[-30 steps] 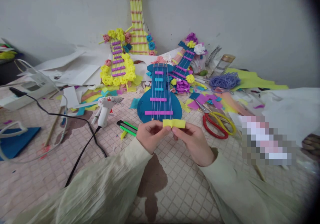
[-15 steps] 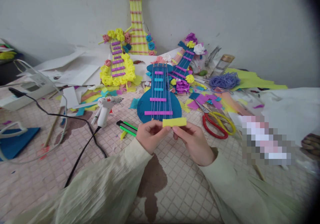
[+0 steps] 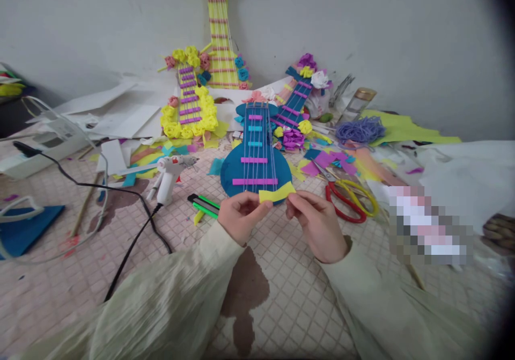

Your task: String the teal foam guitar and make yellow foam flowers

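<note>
A small yellow paper strip (image 3: 276, 193) is stretched between my two hands, slightly bent. My left hand (image 3: 243, 218) pinches its left end between thumb and fingers. At its right end, my right hand (image 3: 316, 223) has thumb and fingertips closed on the paper. Just beyond the strip lies a blue paper guitar (image 3: 229, 171) with white strings and pink and light blue crossbars; the strip covers part of its lower edge.
A green box cutter (image 3: 204, 206) lies left of my left hand, with a white glue gun (image 3: 166, 185) and black cord farther left. Scissors (image 3: 350, 201) with red and yellow handles lie at right. Decorated guitars, purple yarn (image 3: 361, 130) and paper scraps are behind.
The yellow strip has shifted slightly left and now bends and tilts up at its right end. My right hand has moved from under the strip to its right end.
</note>
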Motion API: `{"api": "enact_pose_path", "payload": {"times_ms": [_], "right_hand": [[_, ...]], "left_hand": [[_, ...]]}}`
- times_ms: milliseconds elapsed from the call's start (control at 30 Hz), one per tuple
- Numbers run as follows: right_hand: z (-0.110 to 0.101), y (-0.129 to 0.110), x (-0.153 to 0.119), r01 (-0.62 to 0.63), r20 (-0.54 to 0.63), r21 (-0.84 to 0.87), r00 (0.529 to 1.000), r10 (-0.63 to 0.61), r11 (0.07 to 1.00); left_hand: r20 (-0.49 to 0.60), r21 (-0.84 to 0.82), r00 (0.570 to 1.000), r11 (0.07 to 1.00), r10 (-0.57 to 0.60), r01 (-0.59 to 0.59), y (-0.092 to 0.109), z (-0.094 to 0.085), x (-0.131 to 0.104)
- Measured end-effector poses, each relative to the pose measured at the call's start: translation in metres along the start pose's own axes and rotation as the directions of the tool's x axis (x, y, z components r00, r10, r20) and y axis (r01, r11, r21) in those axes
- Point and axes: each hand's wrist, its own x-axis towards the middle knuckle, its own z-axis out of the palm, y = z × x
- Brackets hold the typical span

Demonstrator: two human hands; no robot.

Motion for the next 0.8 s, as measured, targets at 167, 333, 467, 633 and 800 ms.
{"api": "enact_pose_path", "payload": {"times_ms": [167, 333, 467, 633, 800], "right_hand": [[-0.0001, 0.0026, -0.0005, 0.002, 0.046, -0.073, 0.999, 0.001, 0.997], [0.0006, 0.0040, -0.0004, -0.015, 0.009, -0.056, 1.000, 0.015, 0.998], [-0.0004, 0.0047, 0.0001, 0.002, -0.003, -0.038, 1.000, -0.002, 0.999], [-0.0007, 0.0045, -0.0007, 0.040, -0.009, -0.037, 0.999, -0.040, 0.999], [0.0020, 0.0029, -0.0022, -0.071, 0.060, -0.040, 0.995, 0.073, 0.997]], "left_hand": [[0.077, 0.045, 0.996, 0.999, -0.033, 0.030, 0.0024, 0.0008, -0.0002], [0.044, 0.077, 0.999, 0.997, 0.019, -0.022, 0.0027, 0.0003, -0.0004], [0.040, 0.099, 0.999, 0.995, 0.009, -0.013, 0.0005, -0.0003, -0.0001], [0.033, 0.150, 0.999, 0.989, -0.012, 0.007, -0.0002, 0.0000, -0.0005], [0.022, 0.189, 1.000, 0.982, -0.007, 0.003, 0.0001, 0.0003, -0.0010]]}}
